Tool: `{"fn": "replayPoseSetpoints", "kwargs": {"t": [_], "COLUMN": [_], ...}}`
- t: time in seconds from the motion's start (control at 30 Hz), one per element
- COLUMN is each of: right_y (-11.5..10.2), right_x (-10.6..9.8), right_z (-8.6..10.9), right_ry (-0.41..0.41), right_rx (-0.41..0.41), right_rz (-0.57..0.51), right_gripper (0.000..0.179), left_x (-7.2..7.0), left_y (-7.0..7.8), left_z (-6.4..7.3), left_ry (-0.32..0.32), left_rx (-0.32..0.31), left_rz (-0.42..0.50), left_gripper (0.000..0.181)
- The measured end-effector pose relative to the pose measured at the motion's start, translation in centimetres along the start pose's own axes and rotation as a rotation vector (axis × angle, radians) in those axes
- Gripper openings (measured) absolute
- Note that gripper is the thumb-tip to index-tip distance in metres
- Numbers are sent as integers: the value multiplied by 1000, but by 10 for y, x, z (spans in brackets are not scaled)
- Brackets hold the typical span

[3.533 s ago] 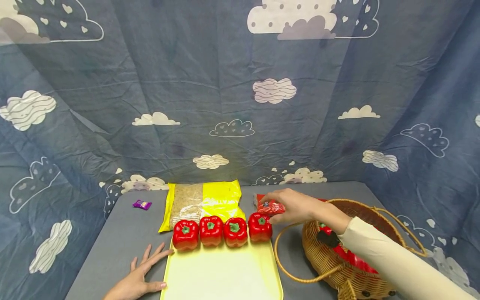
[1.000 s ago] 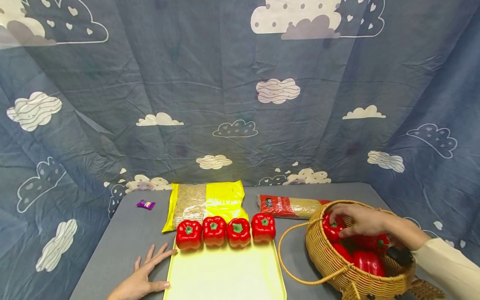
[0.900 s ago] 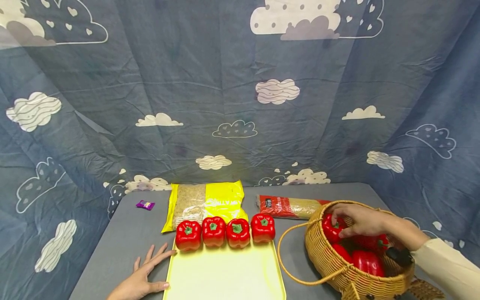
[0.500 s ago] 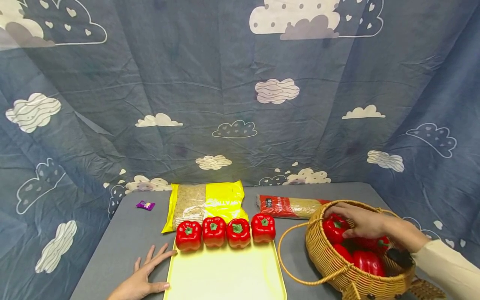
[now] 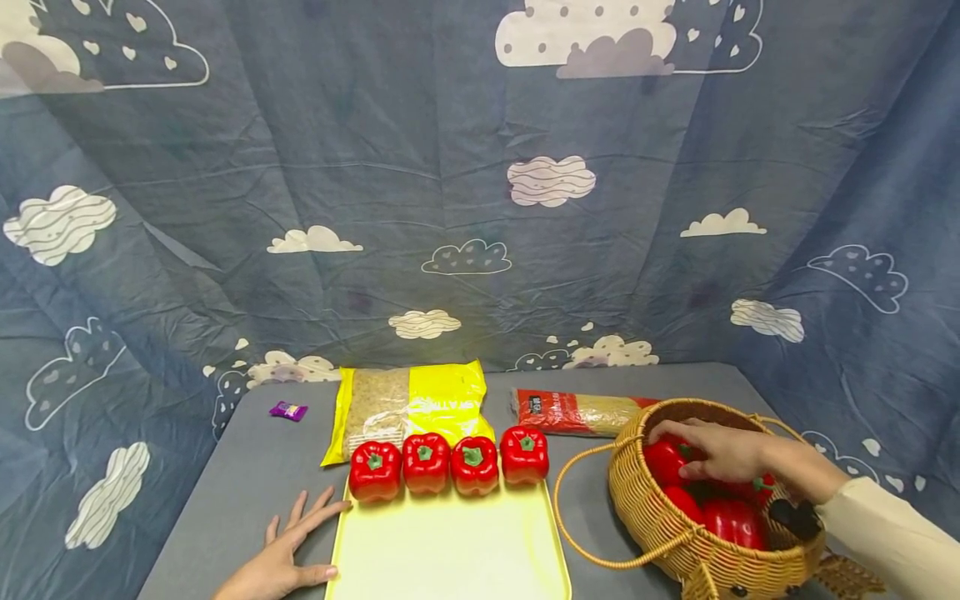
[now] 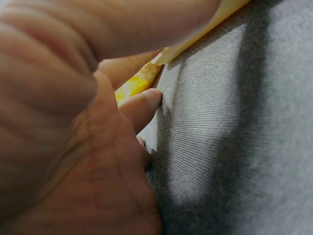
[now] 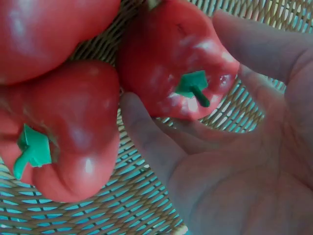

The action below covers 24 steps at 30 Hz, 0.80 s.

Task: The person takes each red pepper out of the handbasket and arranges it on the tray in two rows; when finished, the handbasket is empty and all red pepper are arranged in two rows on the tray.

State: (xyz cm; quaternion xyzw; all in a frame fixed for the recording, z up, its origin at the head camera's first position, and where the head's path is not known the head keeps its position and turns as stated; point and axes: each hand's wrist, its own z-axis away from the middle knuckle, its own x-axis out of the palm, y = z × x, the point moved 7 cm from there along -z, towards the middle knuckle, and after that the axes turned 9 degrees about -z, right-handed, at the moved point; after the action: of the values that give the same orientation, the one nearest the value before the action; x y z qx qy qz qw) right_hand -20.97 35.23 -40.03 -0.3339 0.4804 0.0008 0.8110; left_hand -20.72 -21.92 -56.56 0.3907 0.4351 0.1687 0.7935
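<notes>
Several red bell peppers (image 5: 474, 465) with green stems stand in a row along the far edge of a yellow tray (image 5: 450, 550). My left hand (image 5: 273, 554), fingers spread, touches the tray's left edge with thumb and forefinger; the left wrist view has its palm (image 6: 98, 166) close up. On the right, my right hand (image 5: 723, 450) reaches into a wicker basket (image 5: 645, 508) holding more peppers (image 5: 735, 523). In the right wrist view, thumb and fingers of that hand (image 7: 244, 156) grip a pepper (image 7: 166, 58) from both sides. Its fingertips are partly hidden behind it.
A yellow-ended bag of grain (image 5: 408, 404) lies behind the row of peppers. A red packet of noodles (image 5: 577, 412) lies behind the basket. Back left is a small purple wrapped candy (image 5: 288, 411). The basket's handle (image 5: 562, 508) loops down beside the tray's right edge.
My right hand has gone from beside the rightmost pepper on the tray into the basket, and its fingers have closed about a pepper there. The left hand keeps its place.
</notes>
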Motion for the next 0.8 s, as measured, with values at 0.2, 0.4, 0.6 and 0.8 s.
{"fn": "replayPoseSetpoints", "kwargs": {"t": [0.2, 0.4, 0.6, 0.8], "right_y": [1, -2, -10, -21], "right_x": [1, -7, -17, -27], "right_z": [-6, -2, 7, 16], "right_ry": [-15, 33, 66, 120], "right_rx": [51, 70, 66, 58], "right_rz": [-8, 19, -6, -12], "right_gripper": [30, 33, 36, 40], "left_x": [0, 0, -4, -4], "left_y": [3, 3, 22, 39], "left_z": [3, 4, 14, 19], "left_ry": [7, 12, 17, 35], "left_rx": [25, 15, 28, 78], "left_rz": [22, 31, 9, -28], "left_gripper": [80, 79, 78, 76]}}
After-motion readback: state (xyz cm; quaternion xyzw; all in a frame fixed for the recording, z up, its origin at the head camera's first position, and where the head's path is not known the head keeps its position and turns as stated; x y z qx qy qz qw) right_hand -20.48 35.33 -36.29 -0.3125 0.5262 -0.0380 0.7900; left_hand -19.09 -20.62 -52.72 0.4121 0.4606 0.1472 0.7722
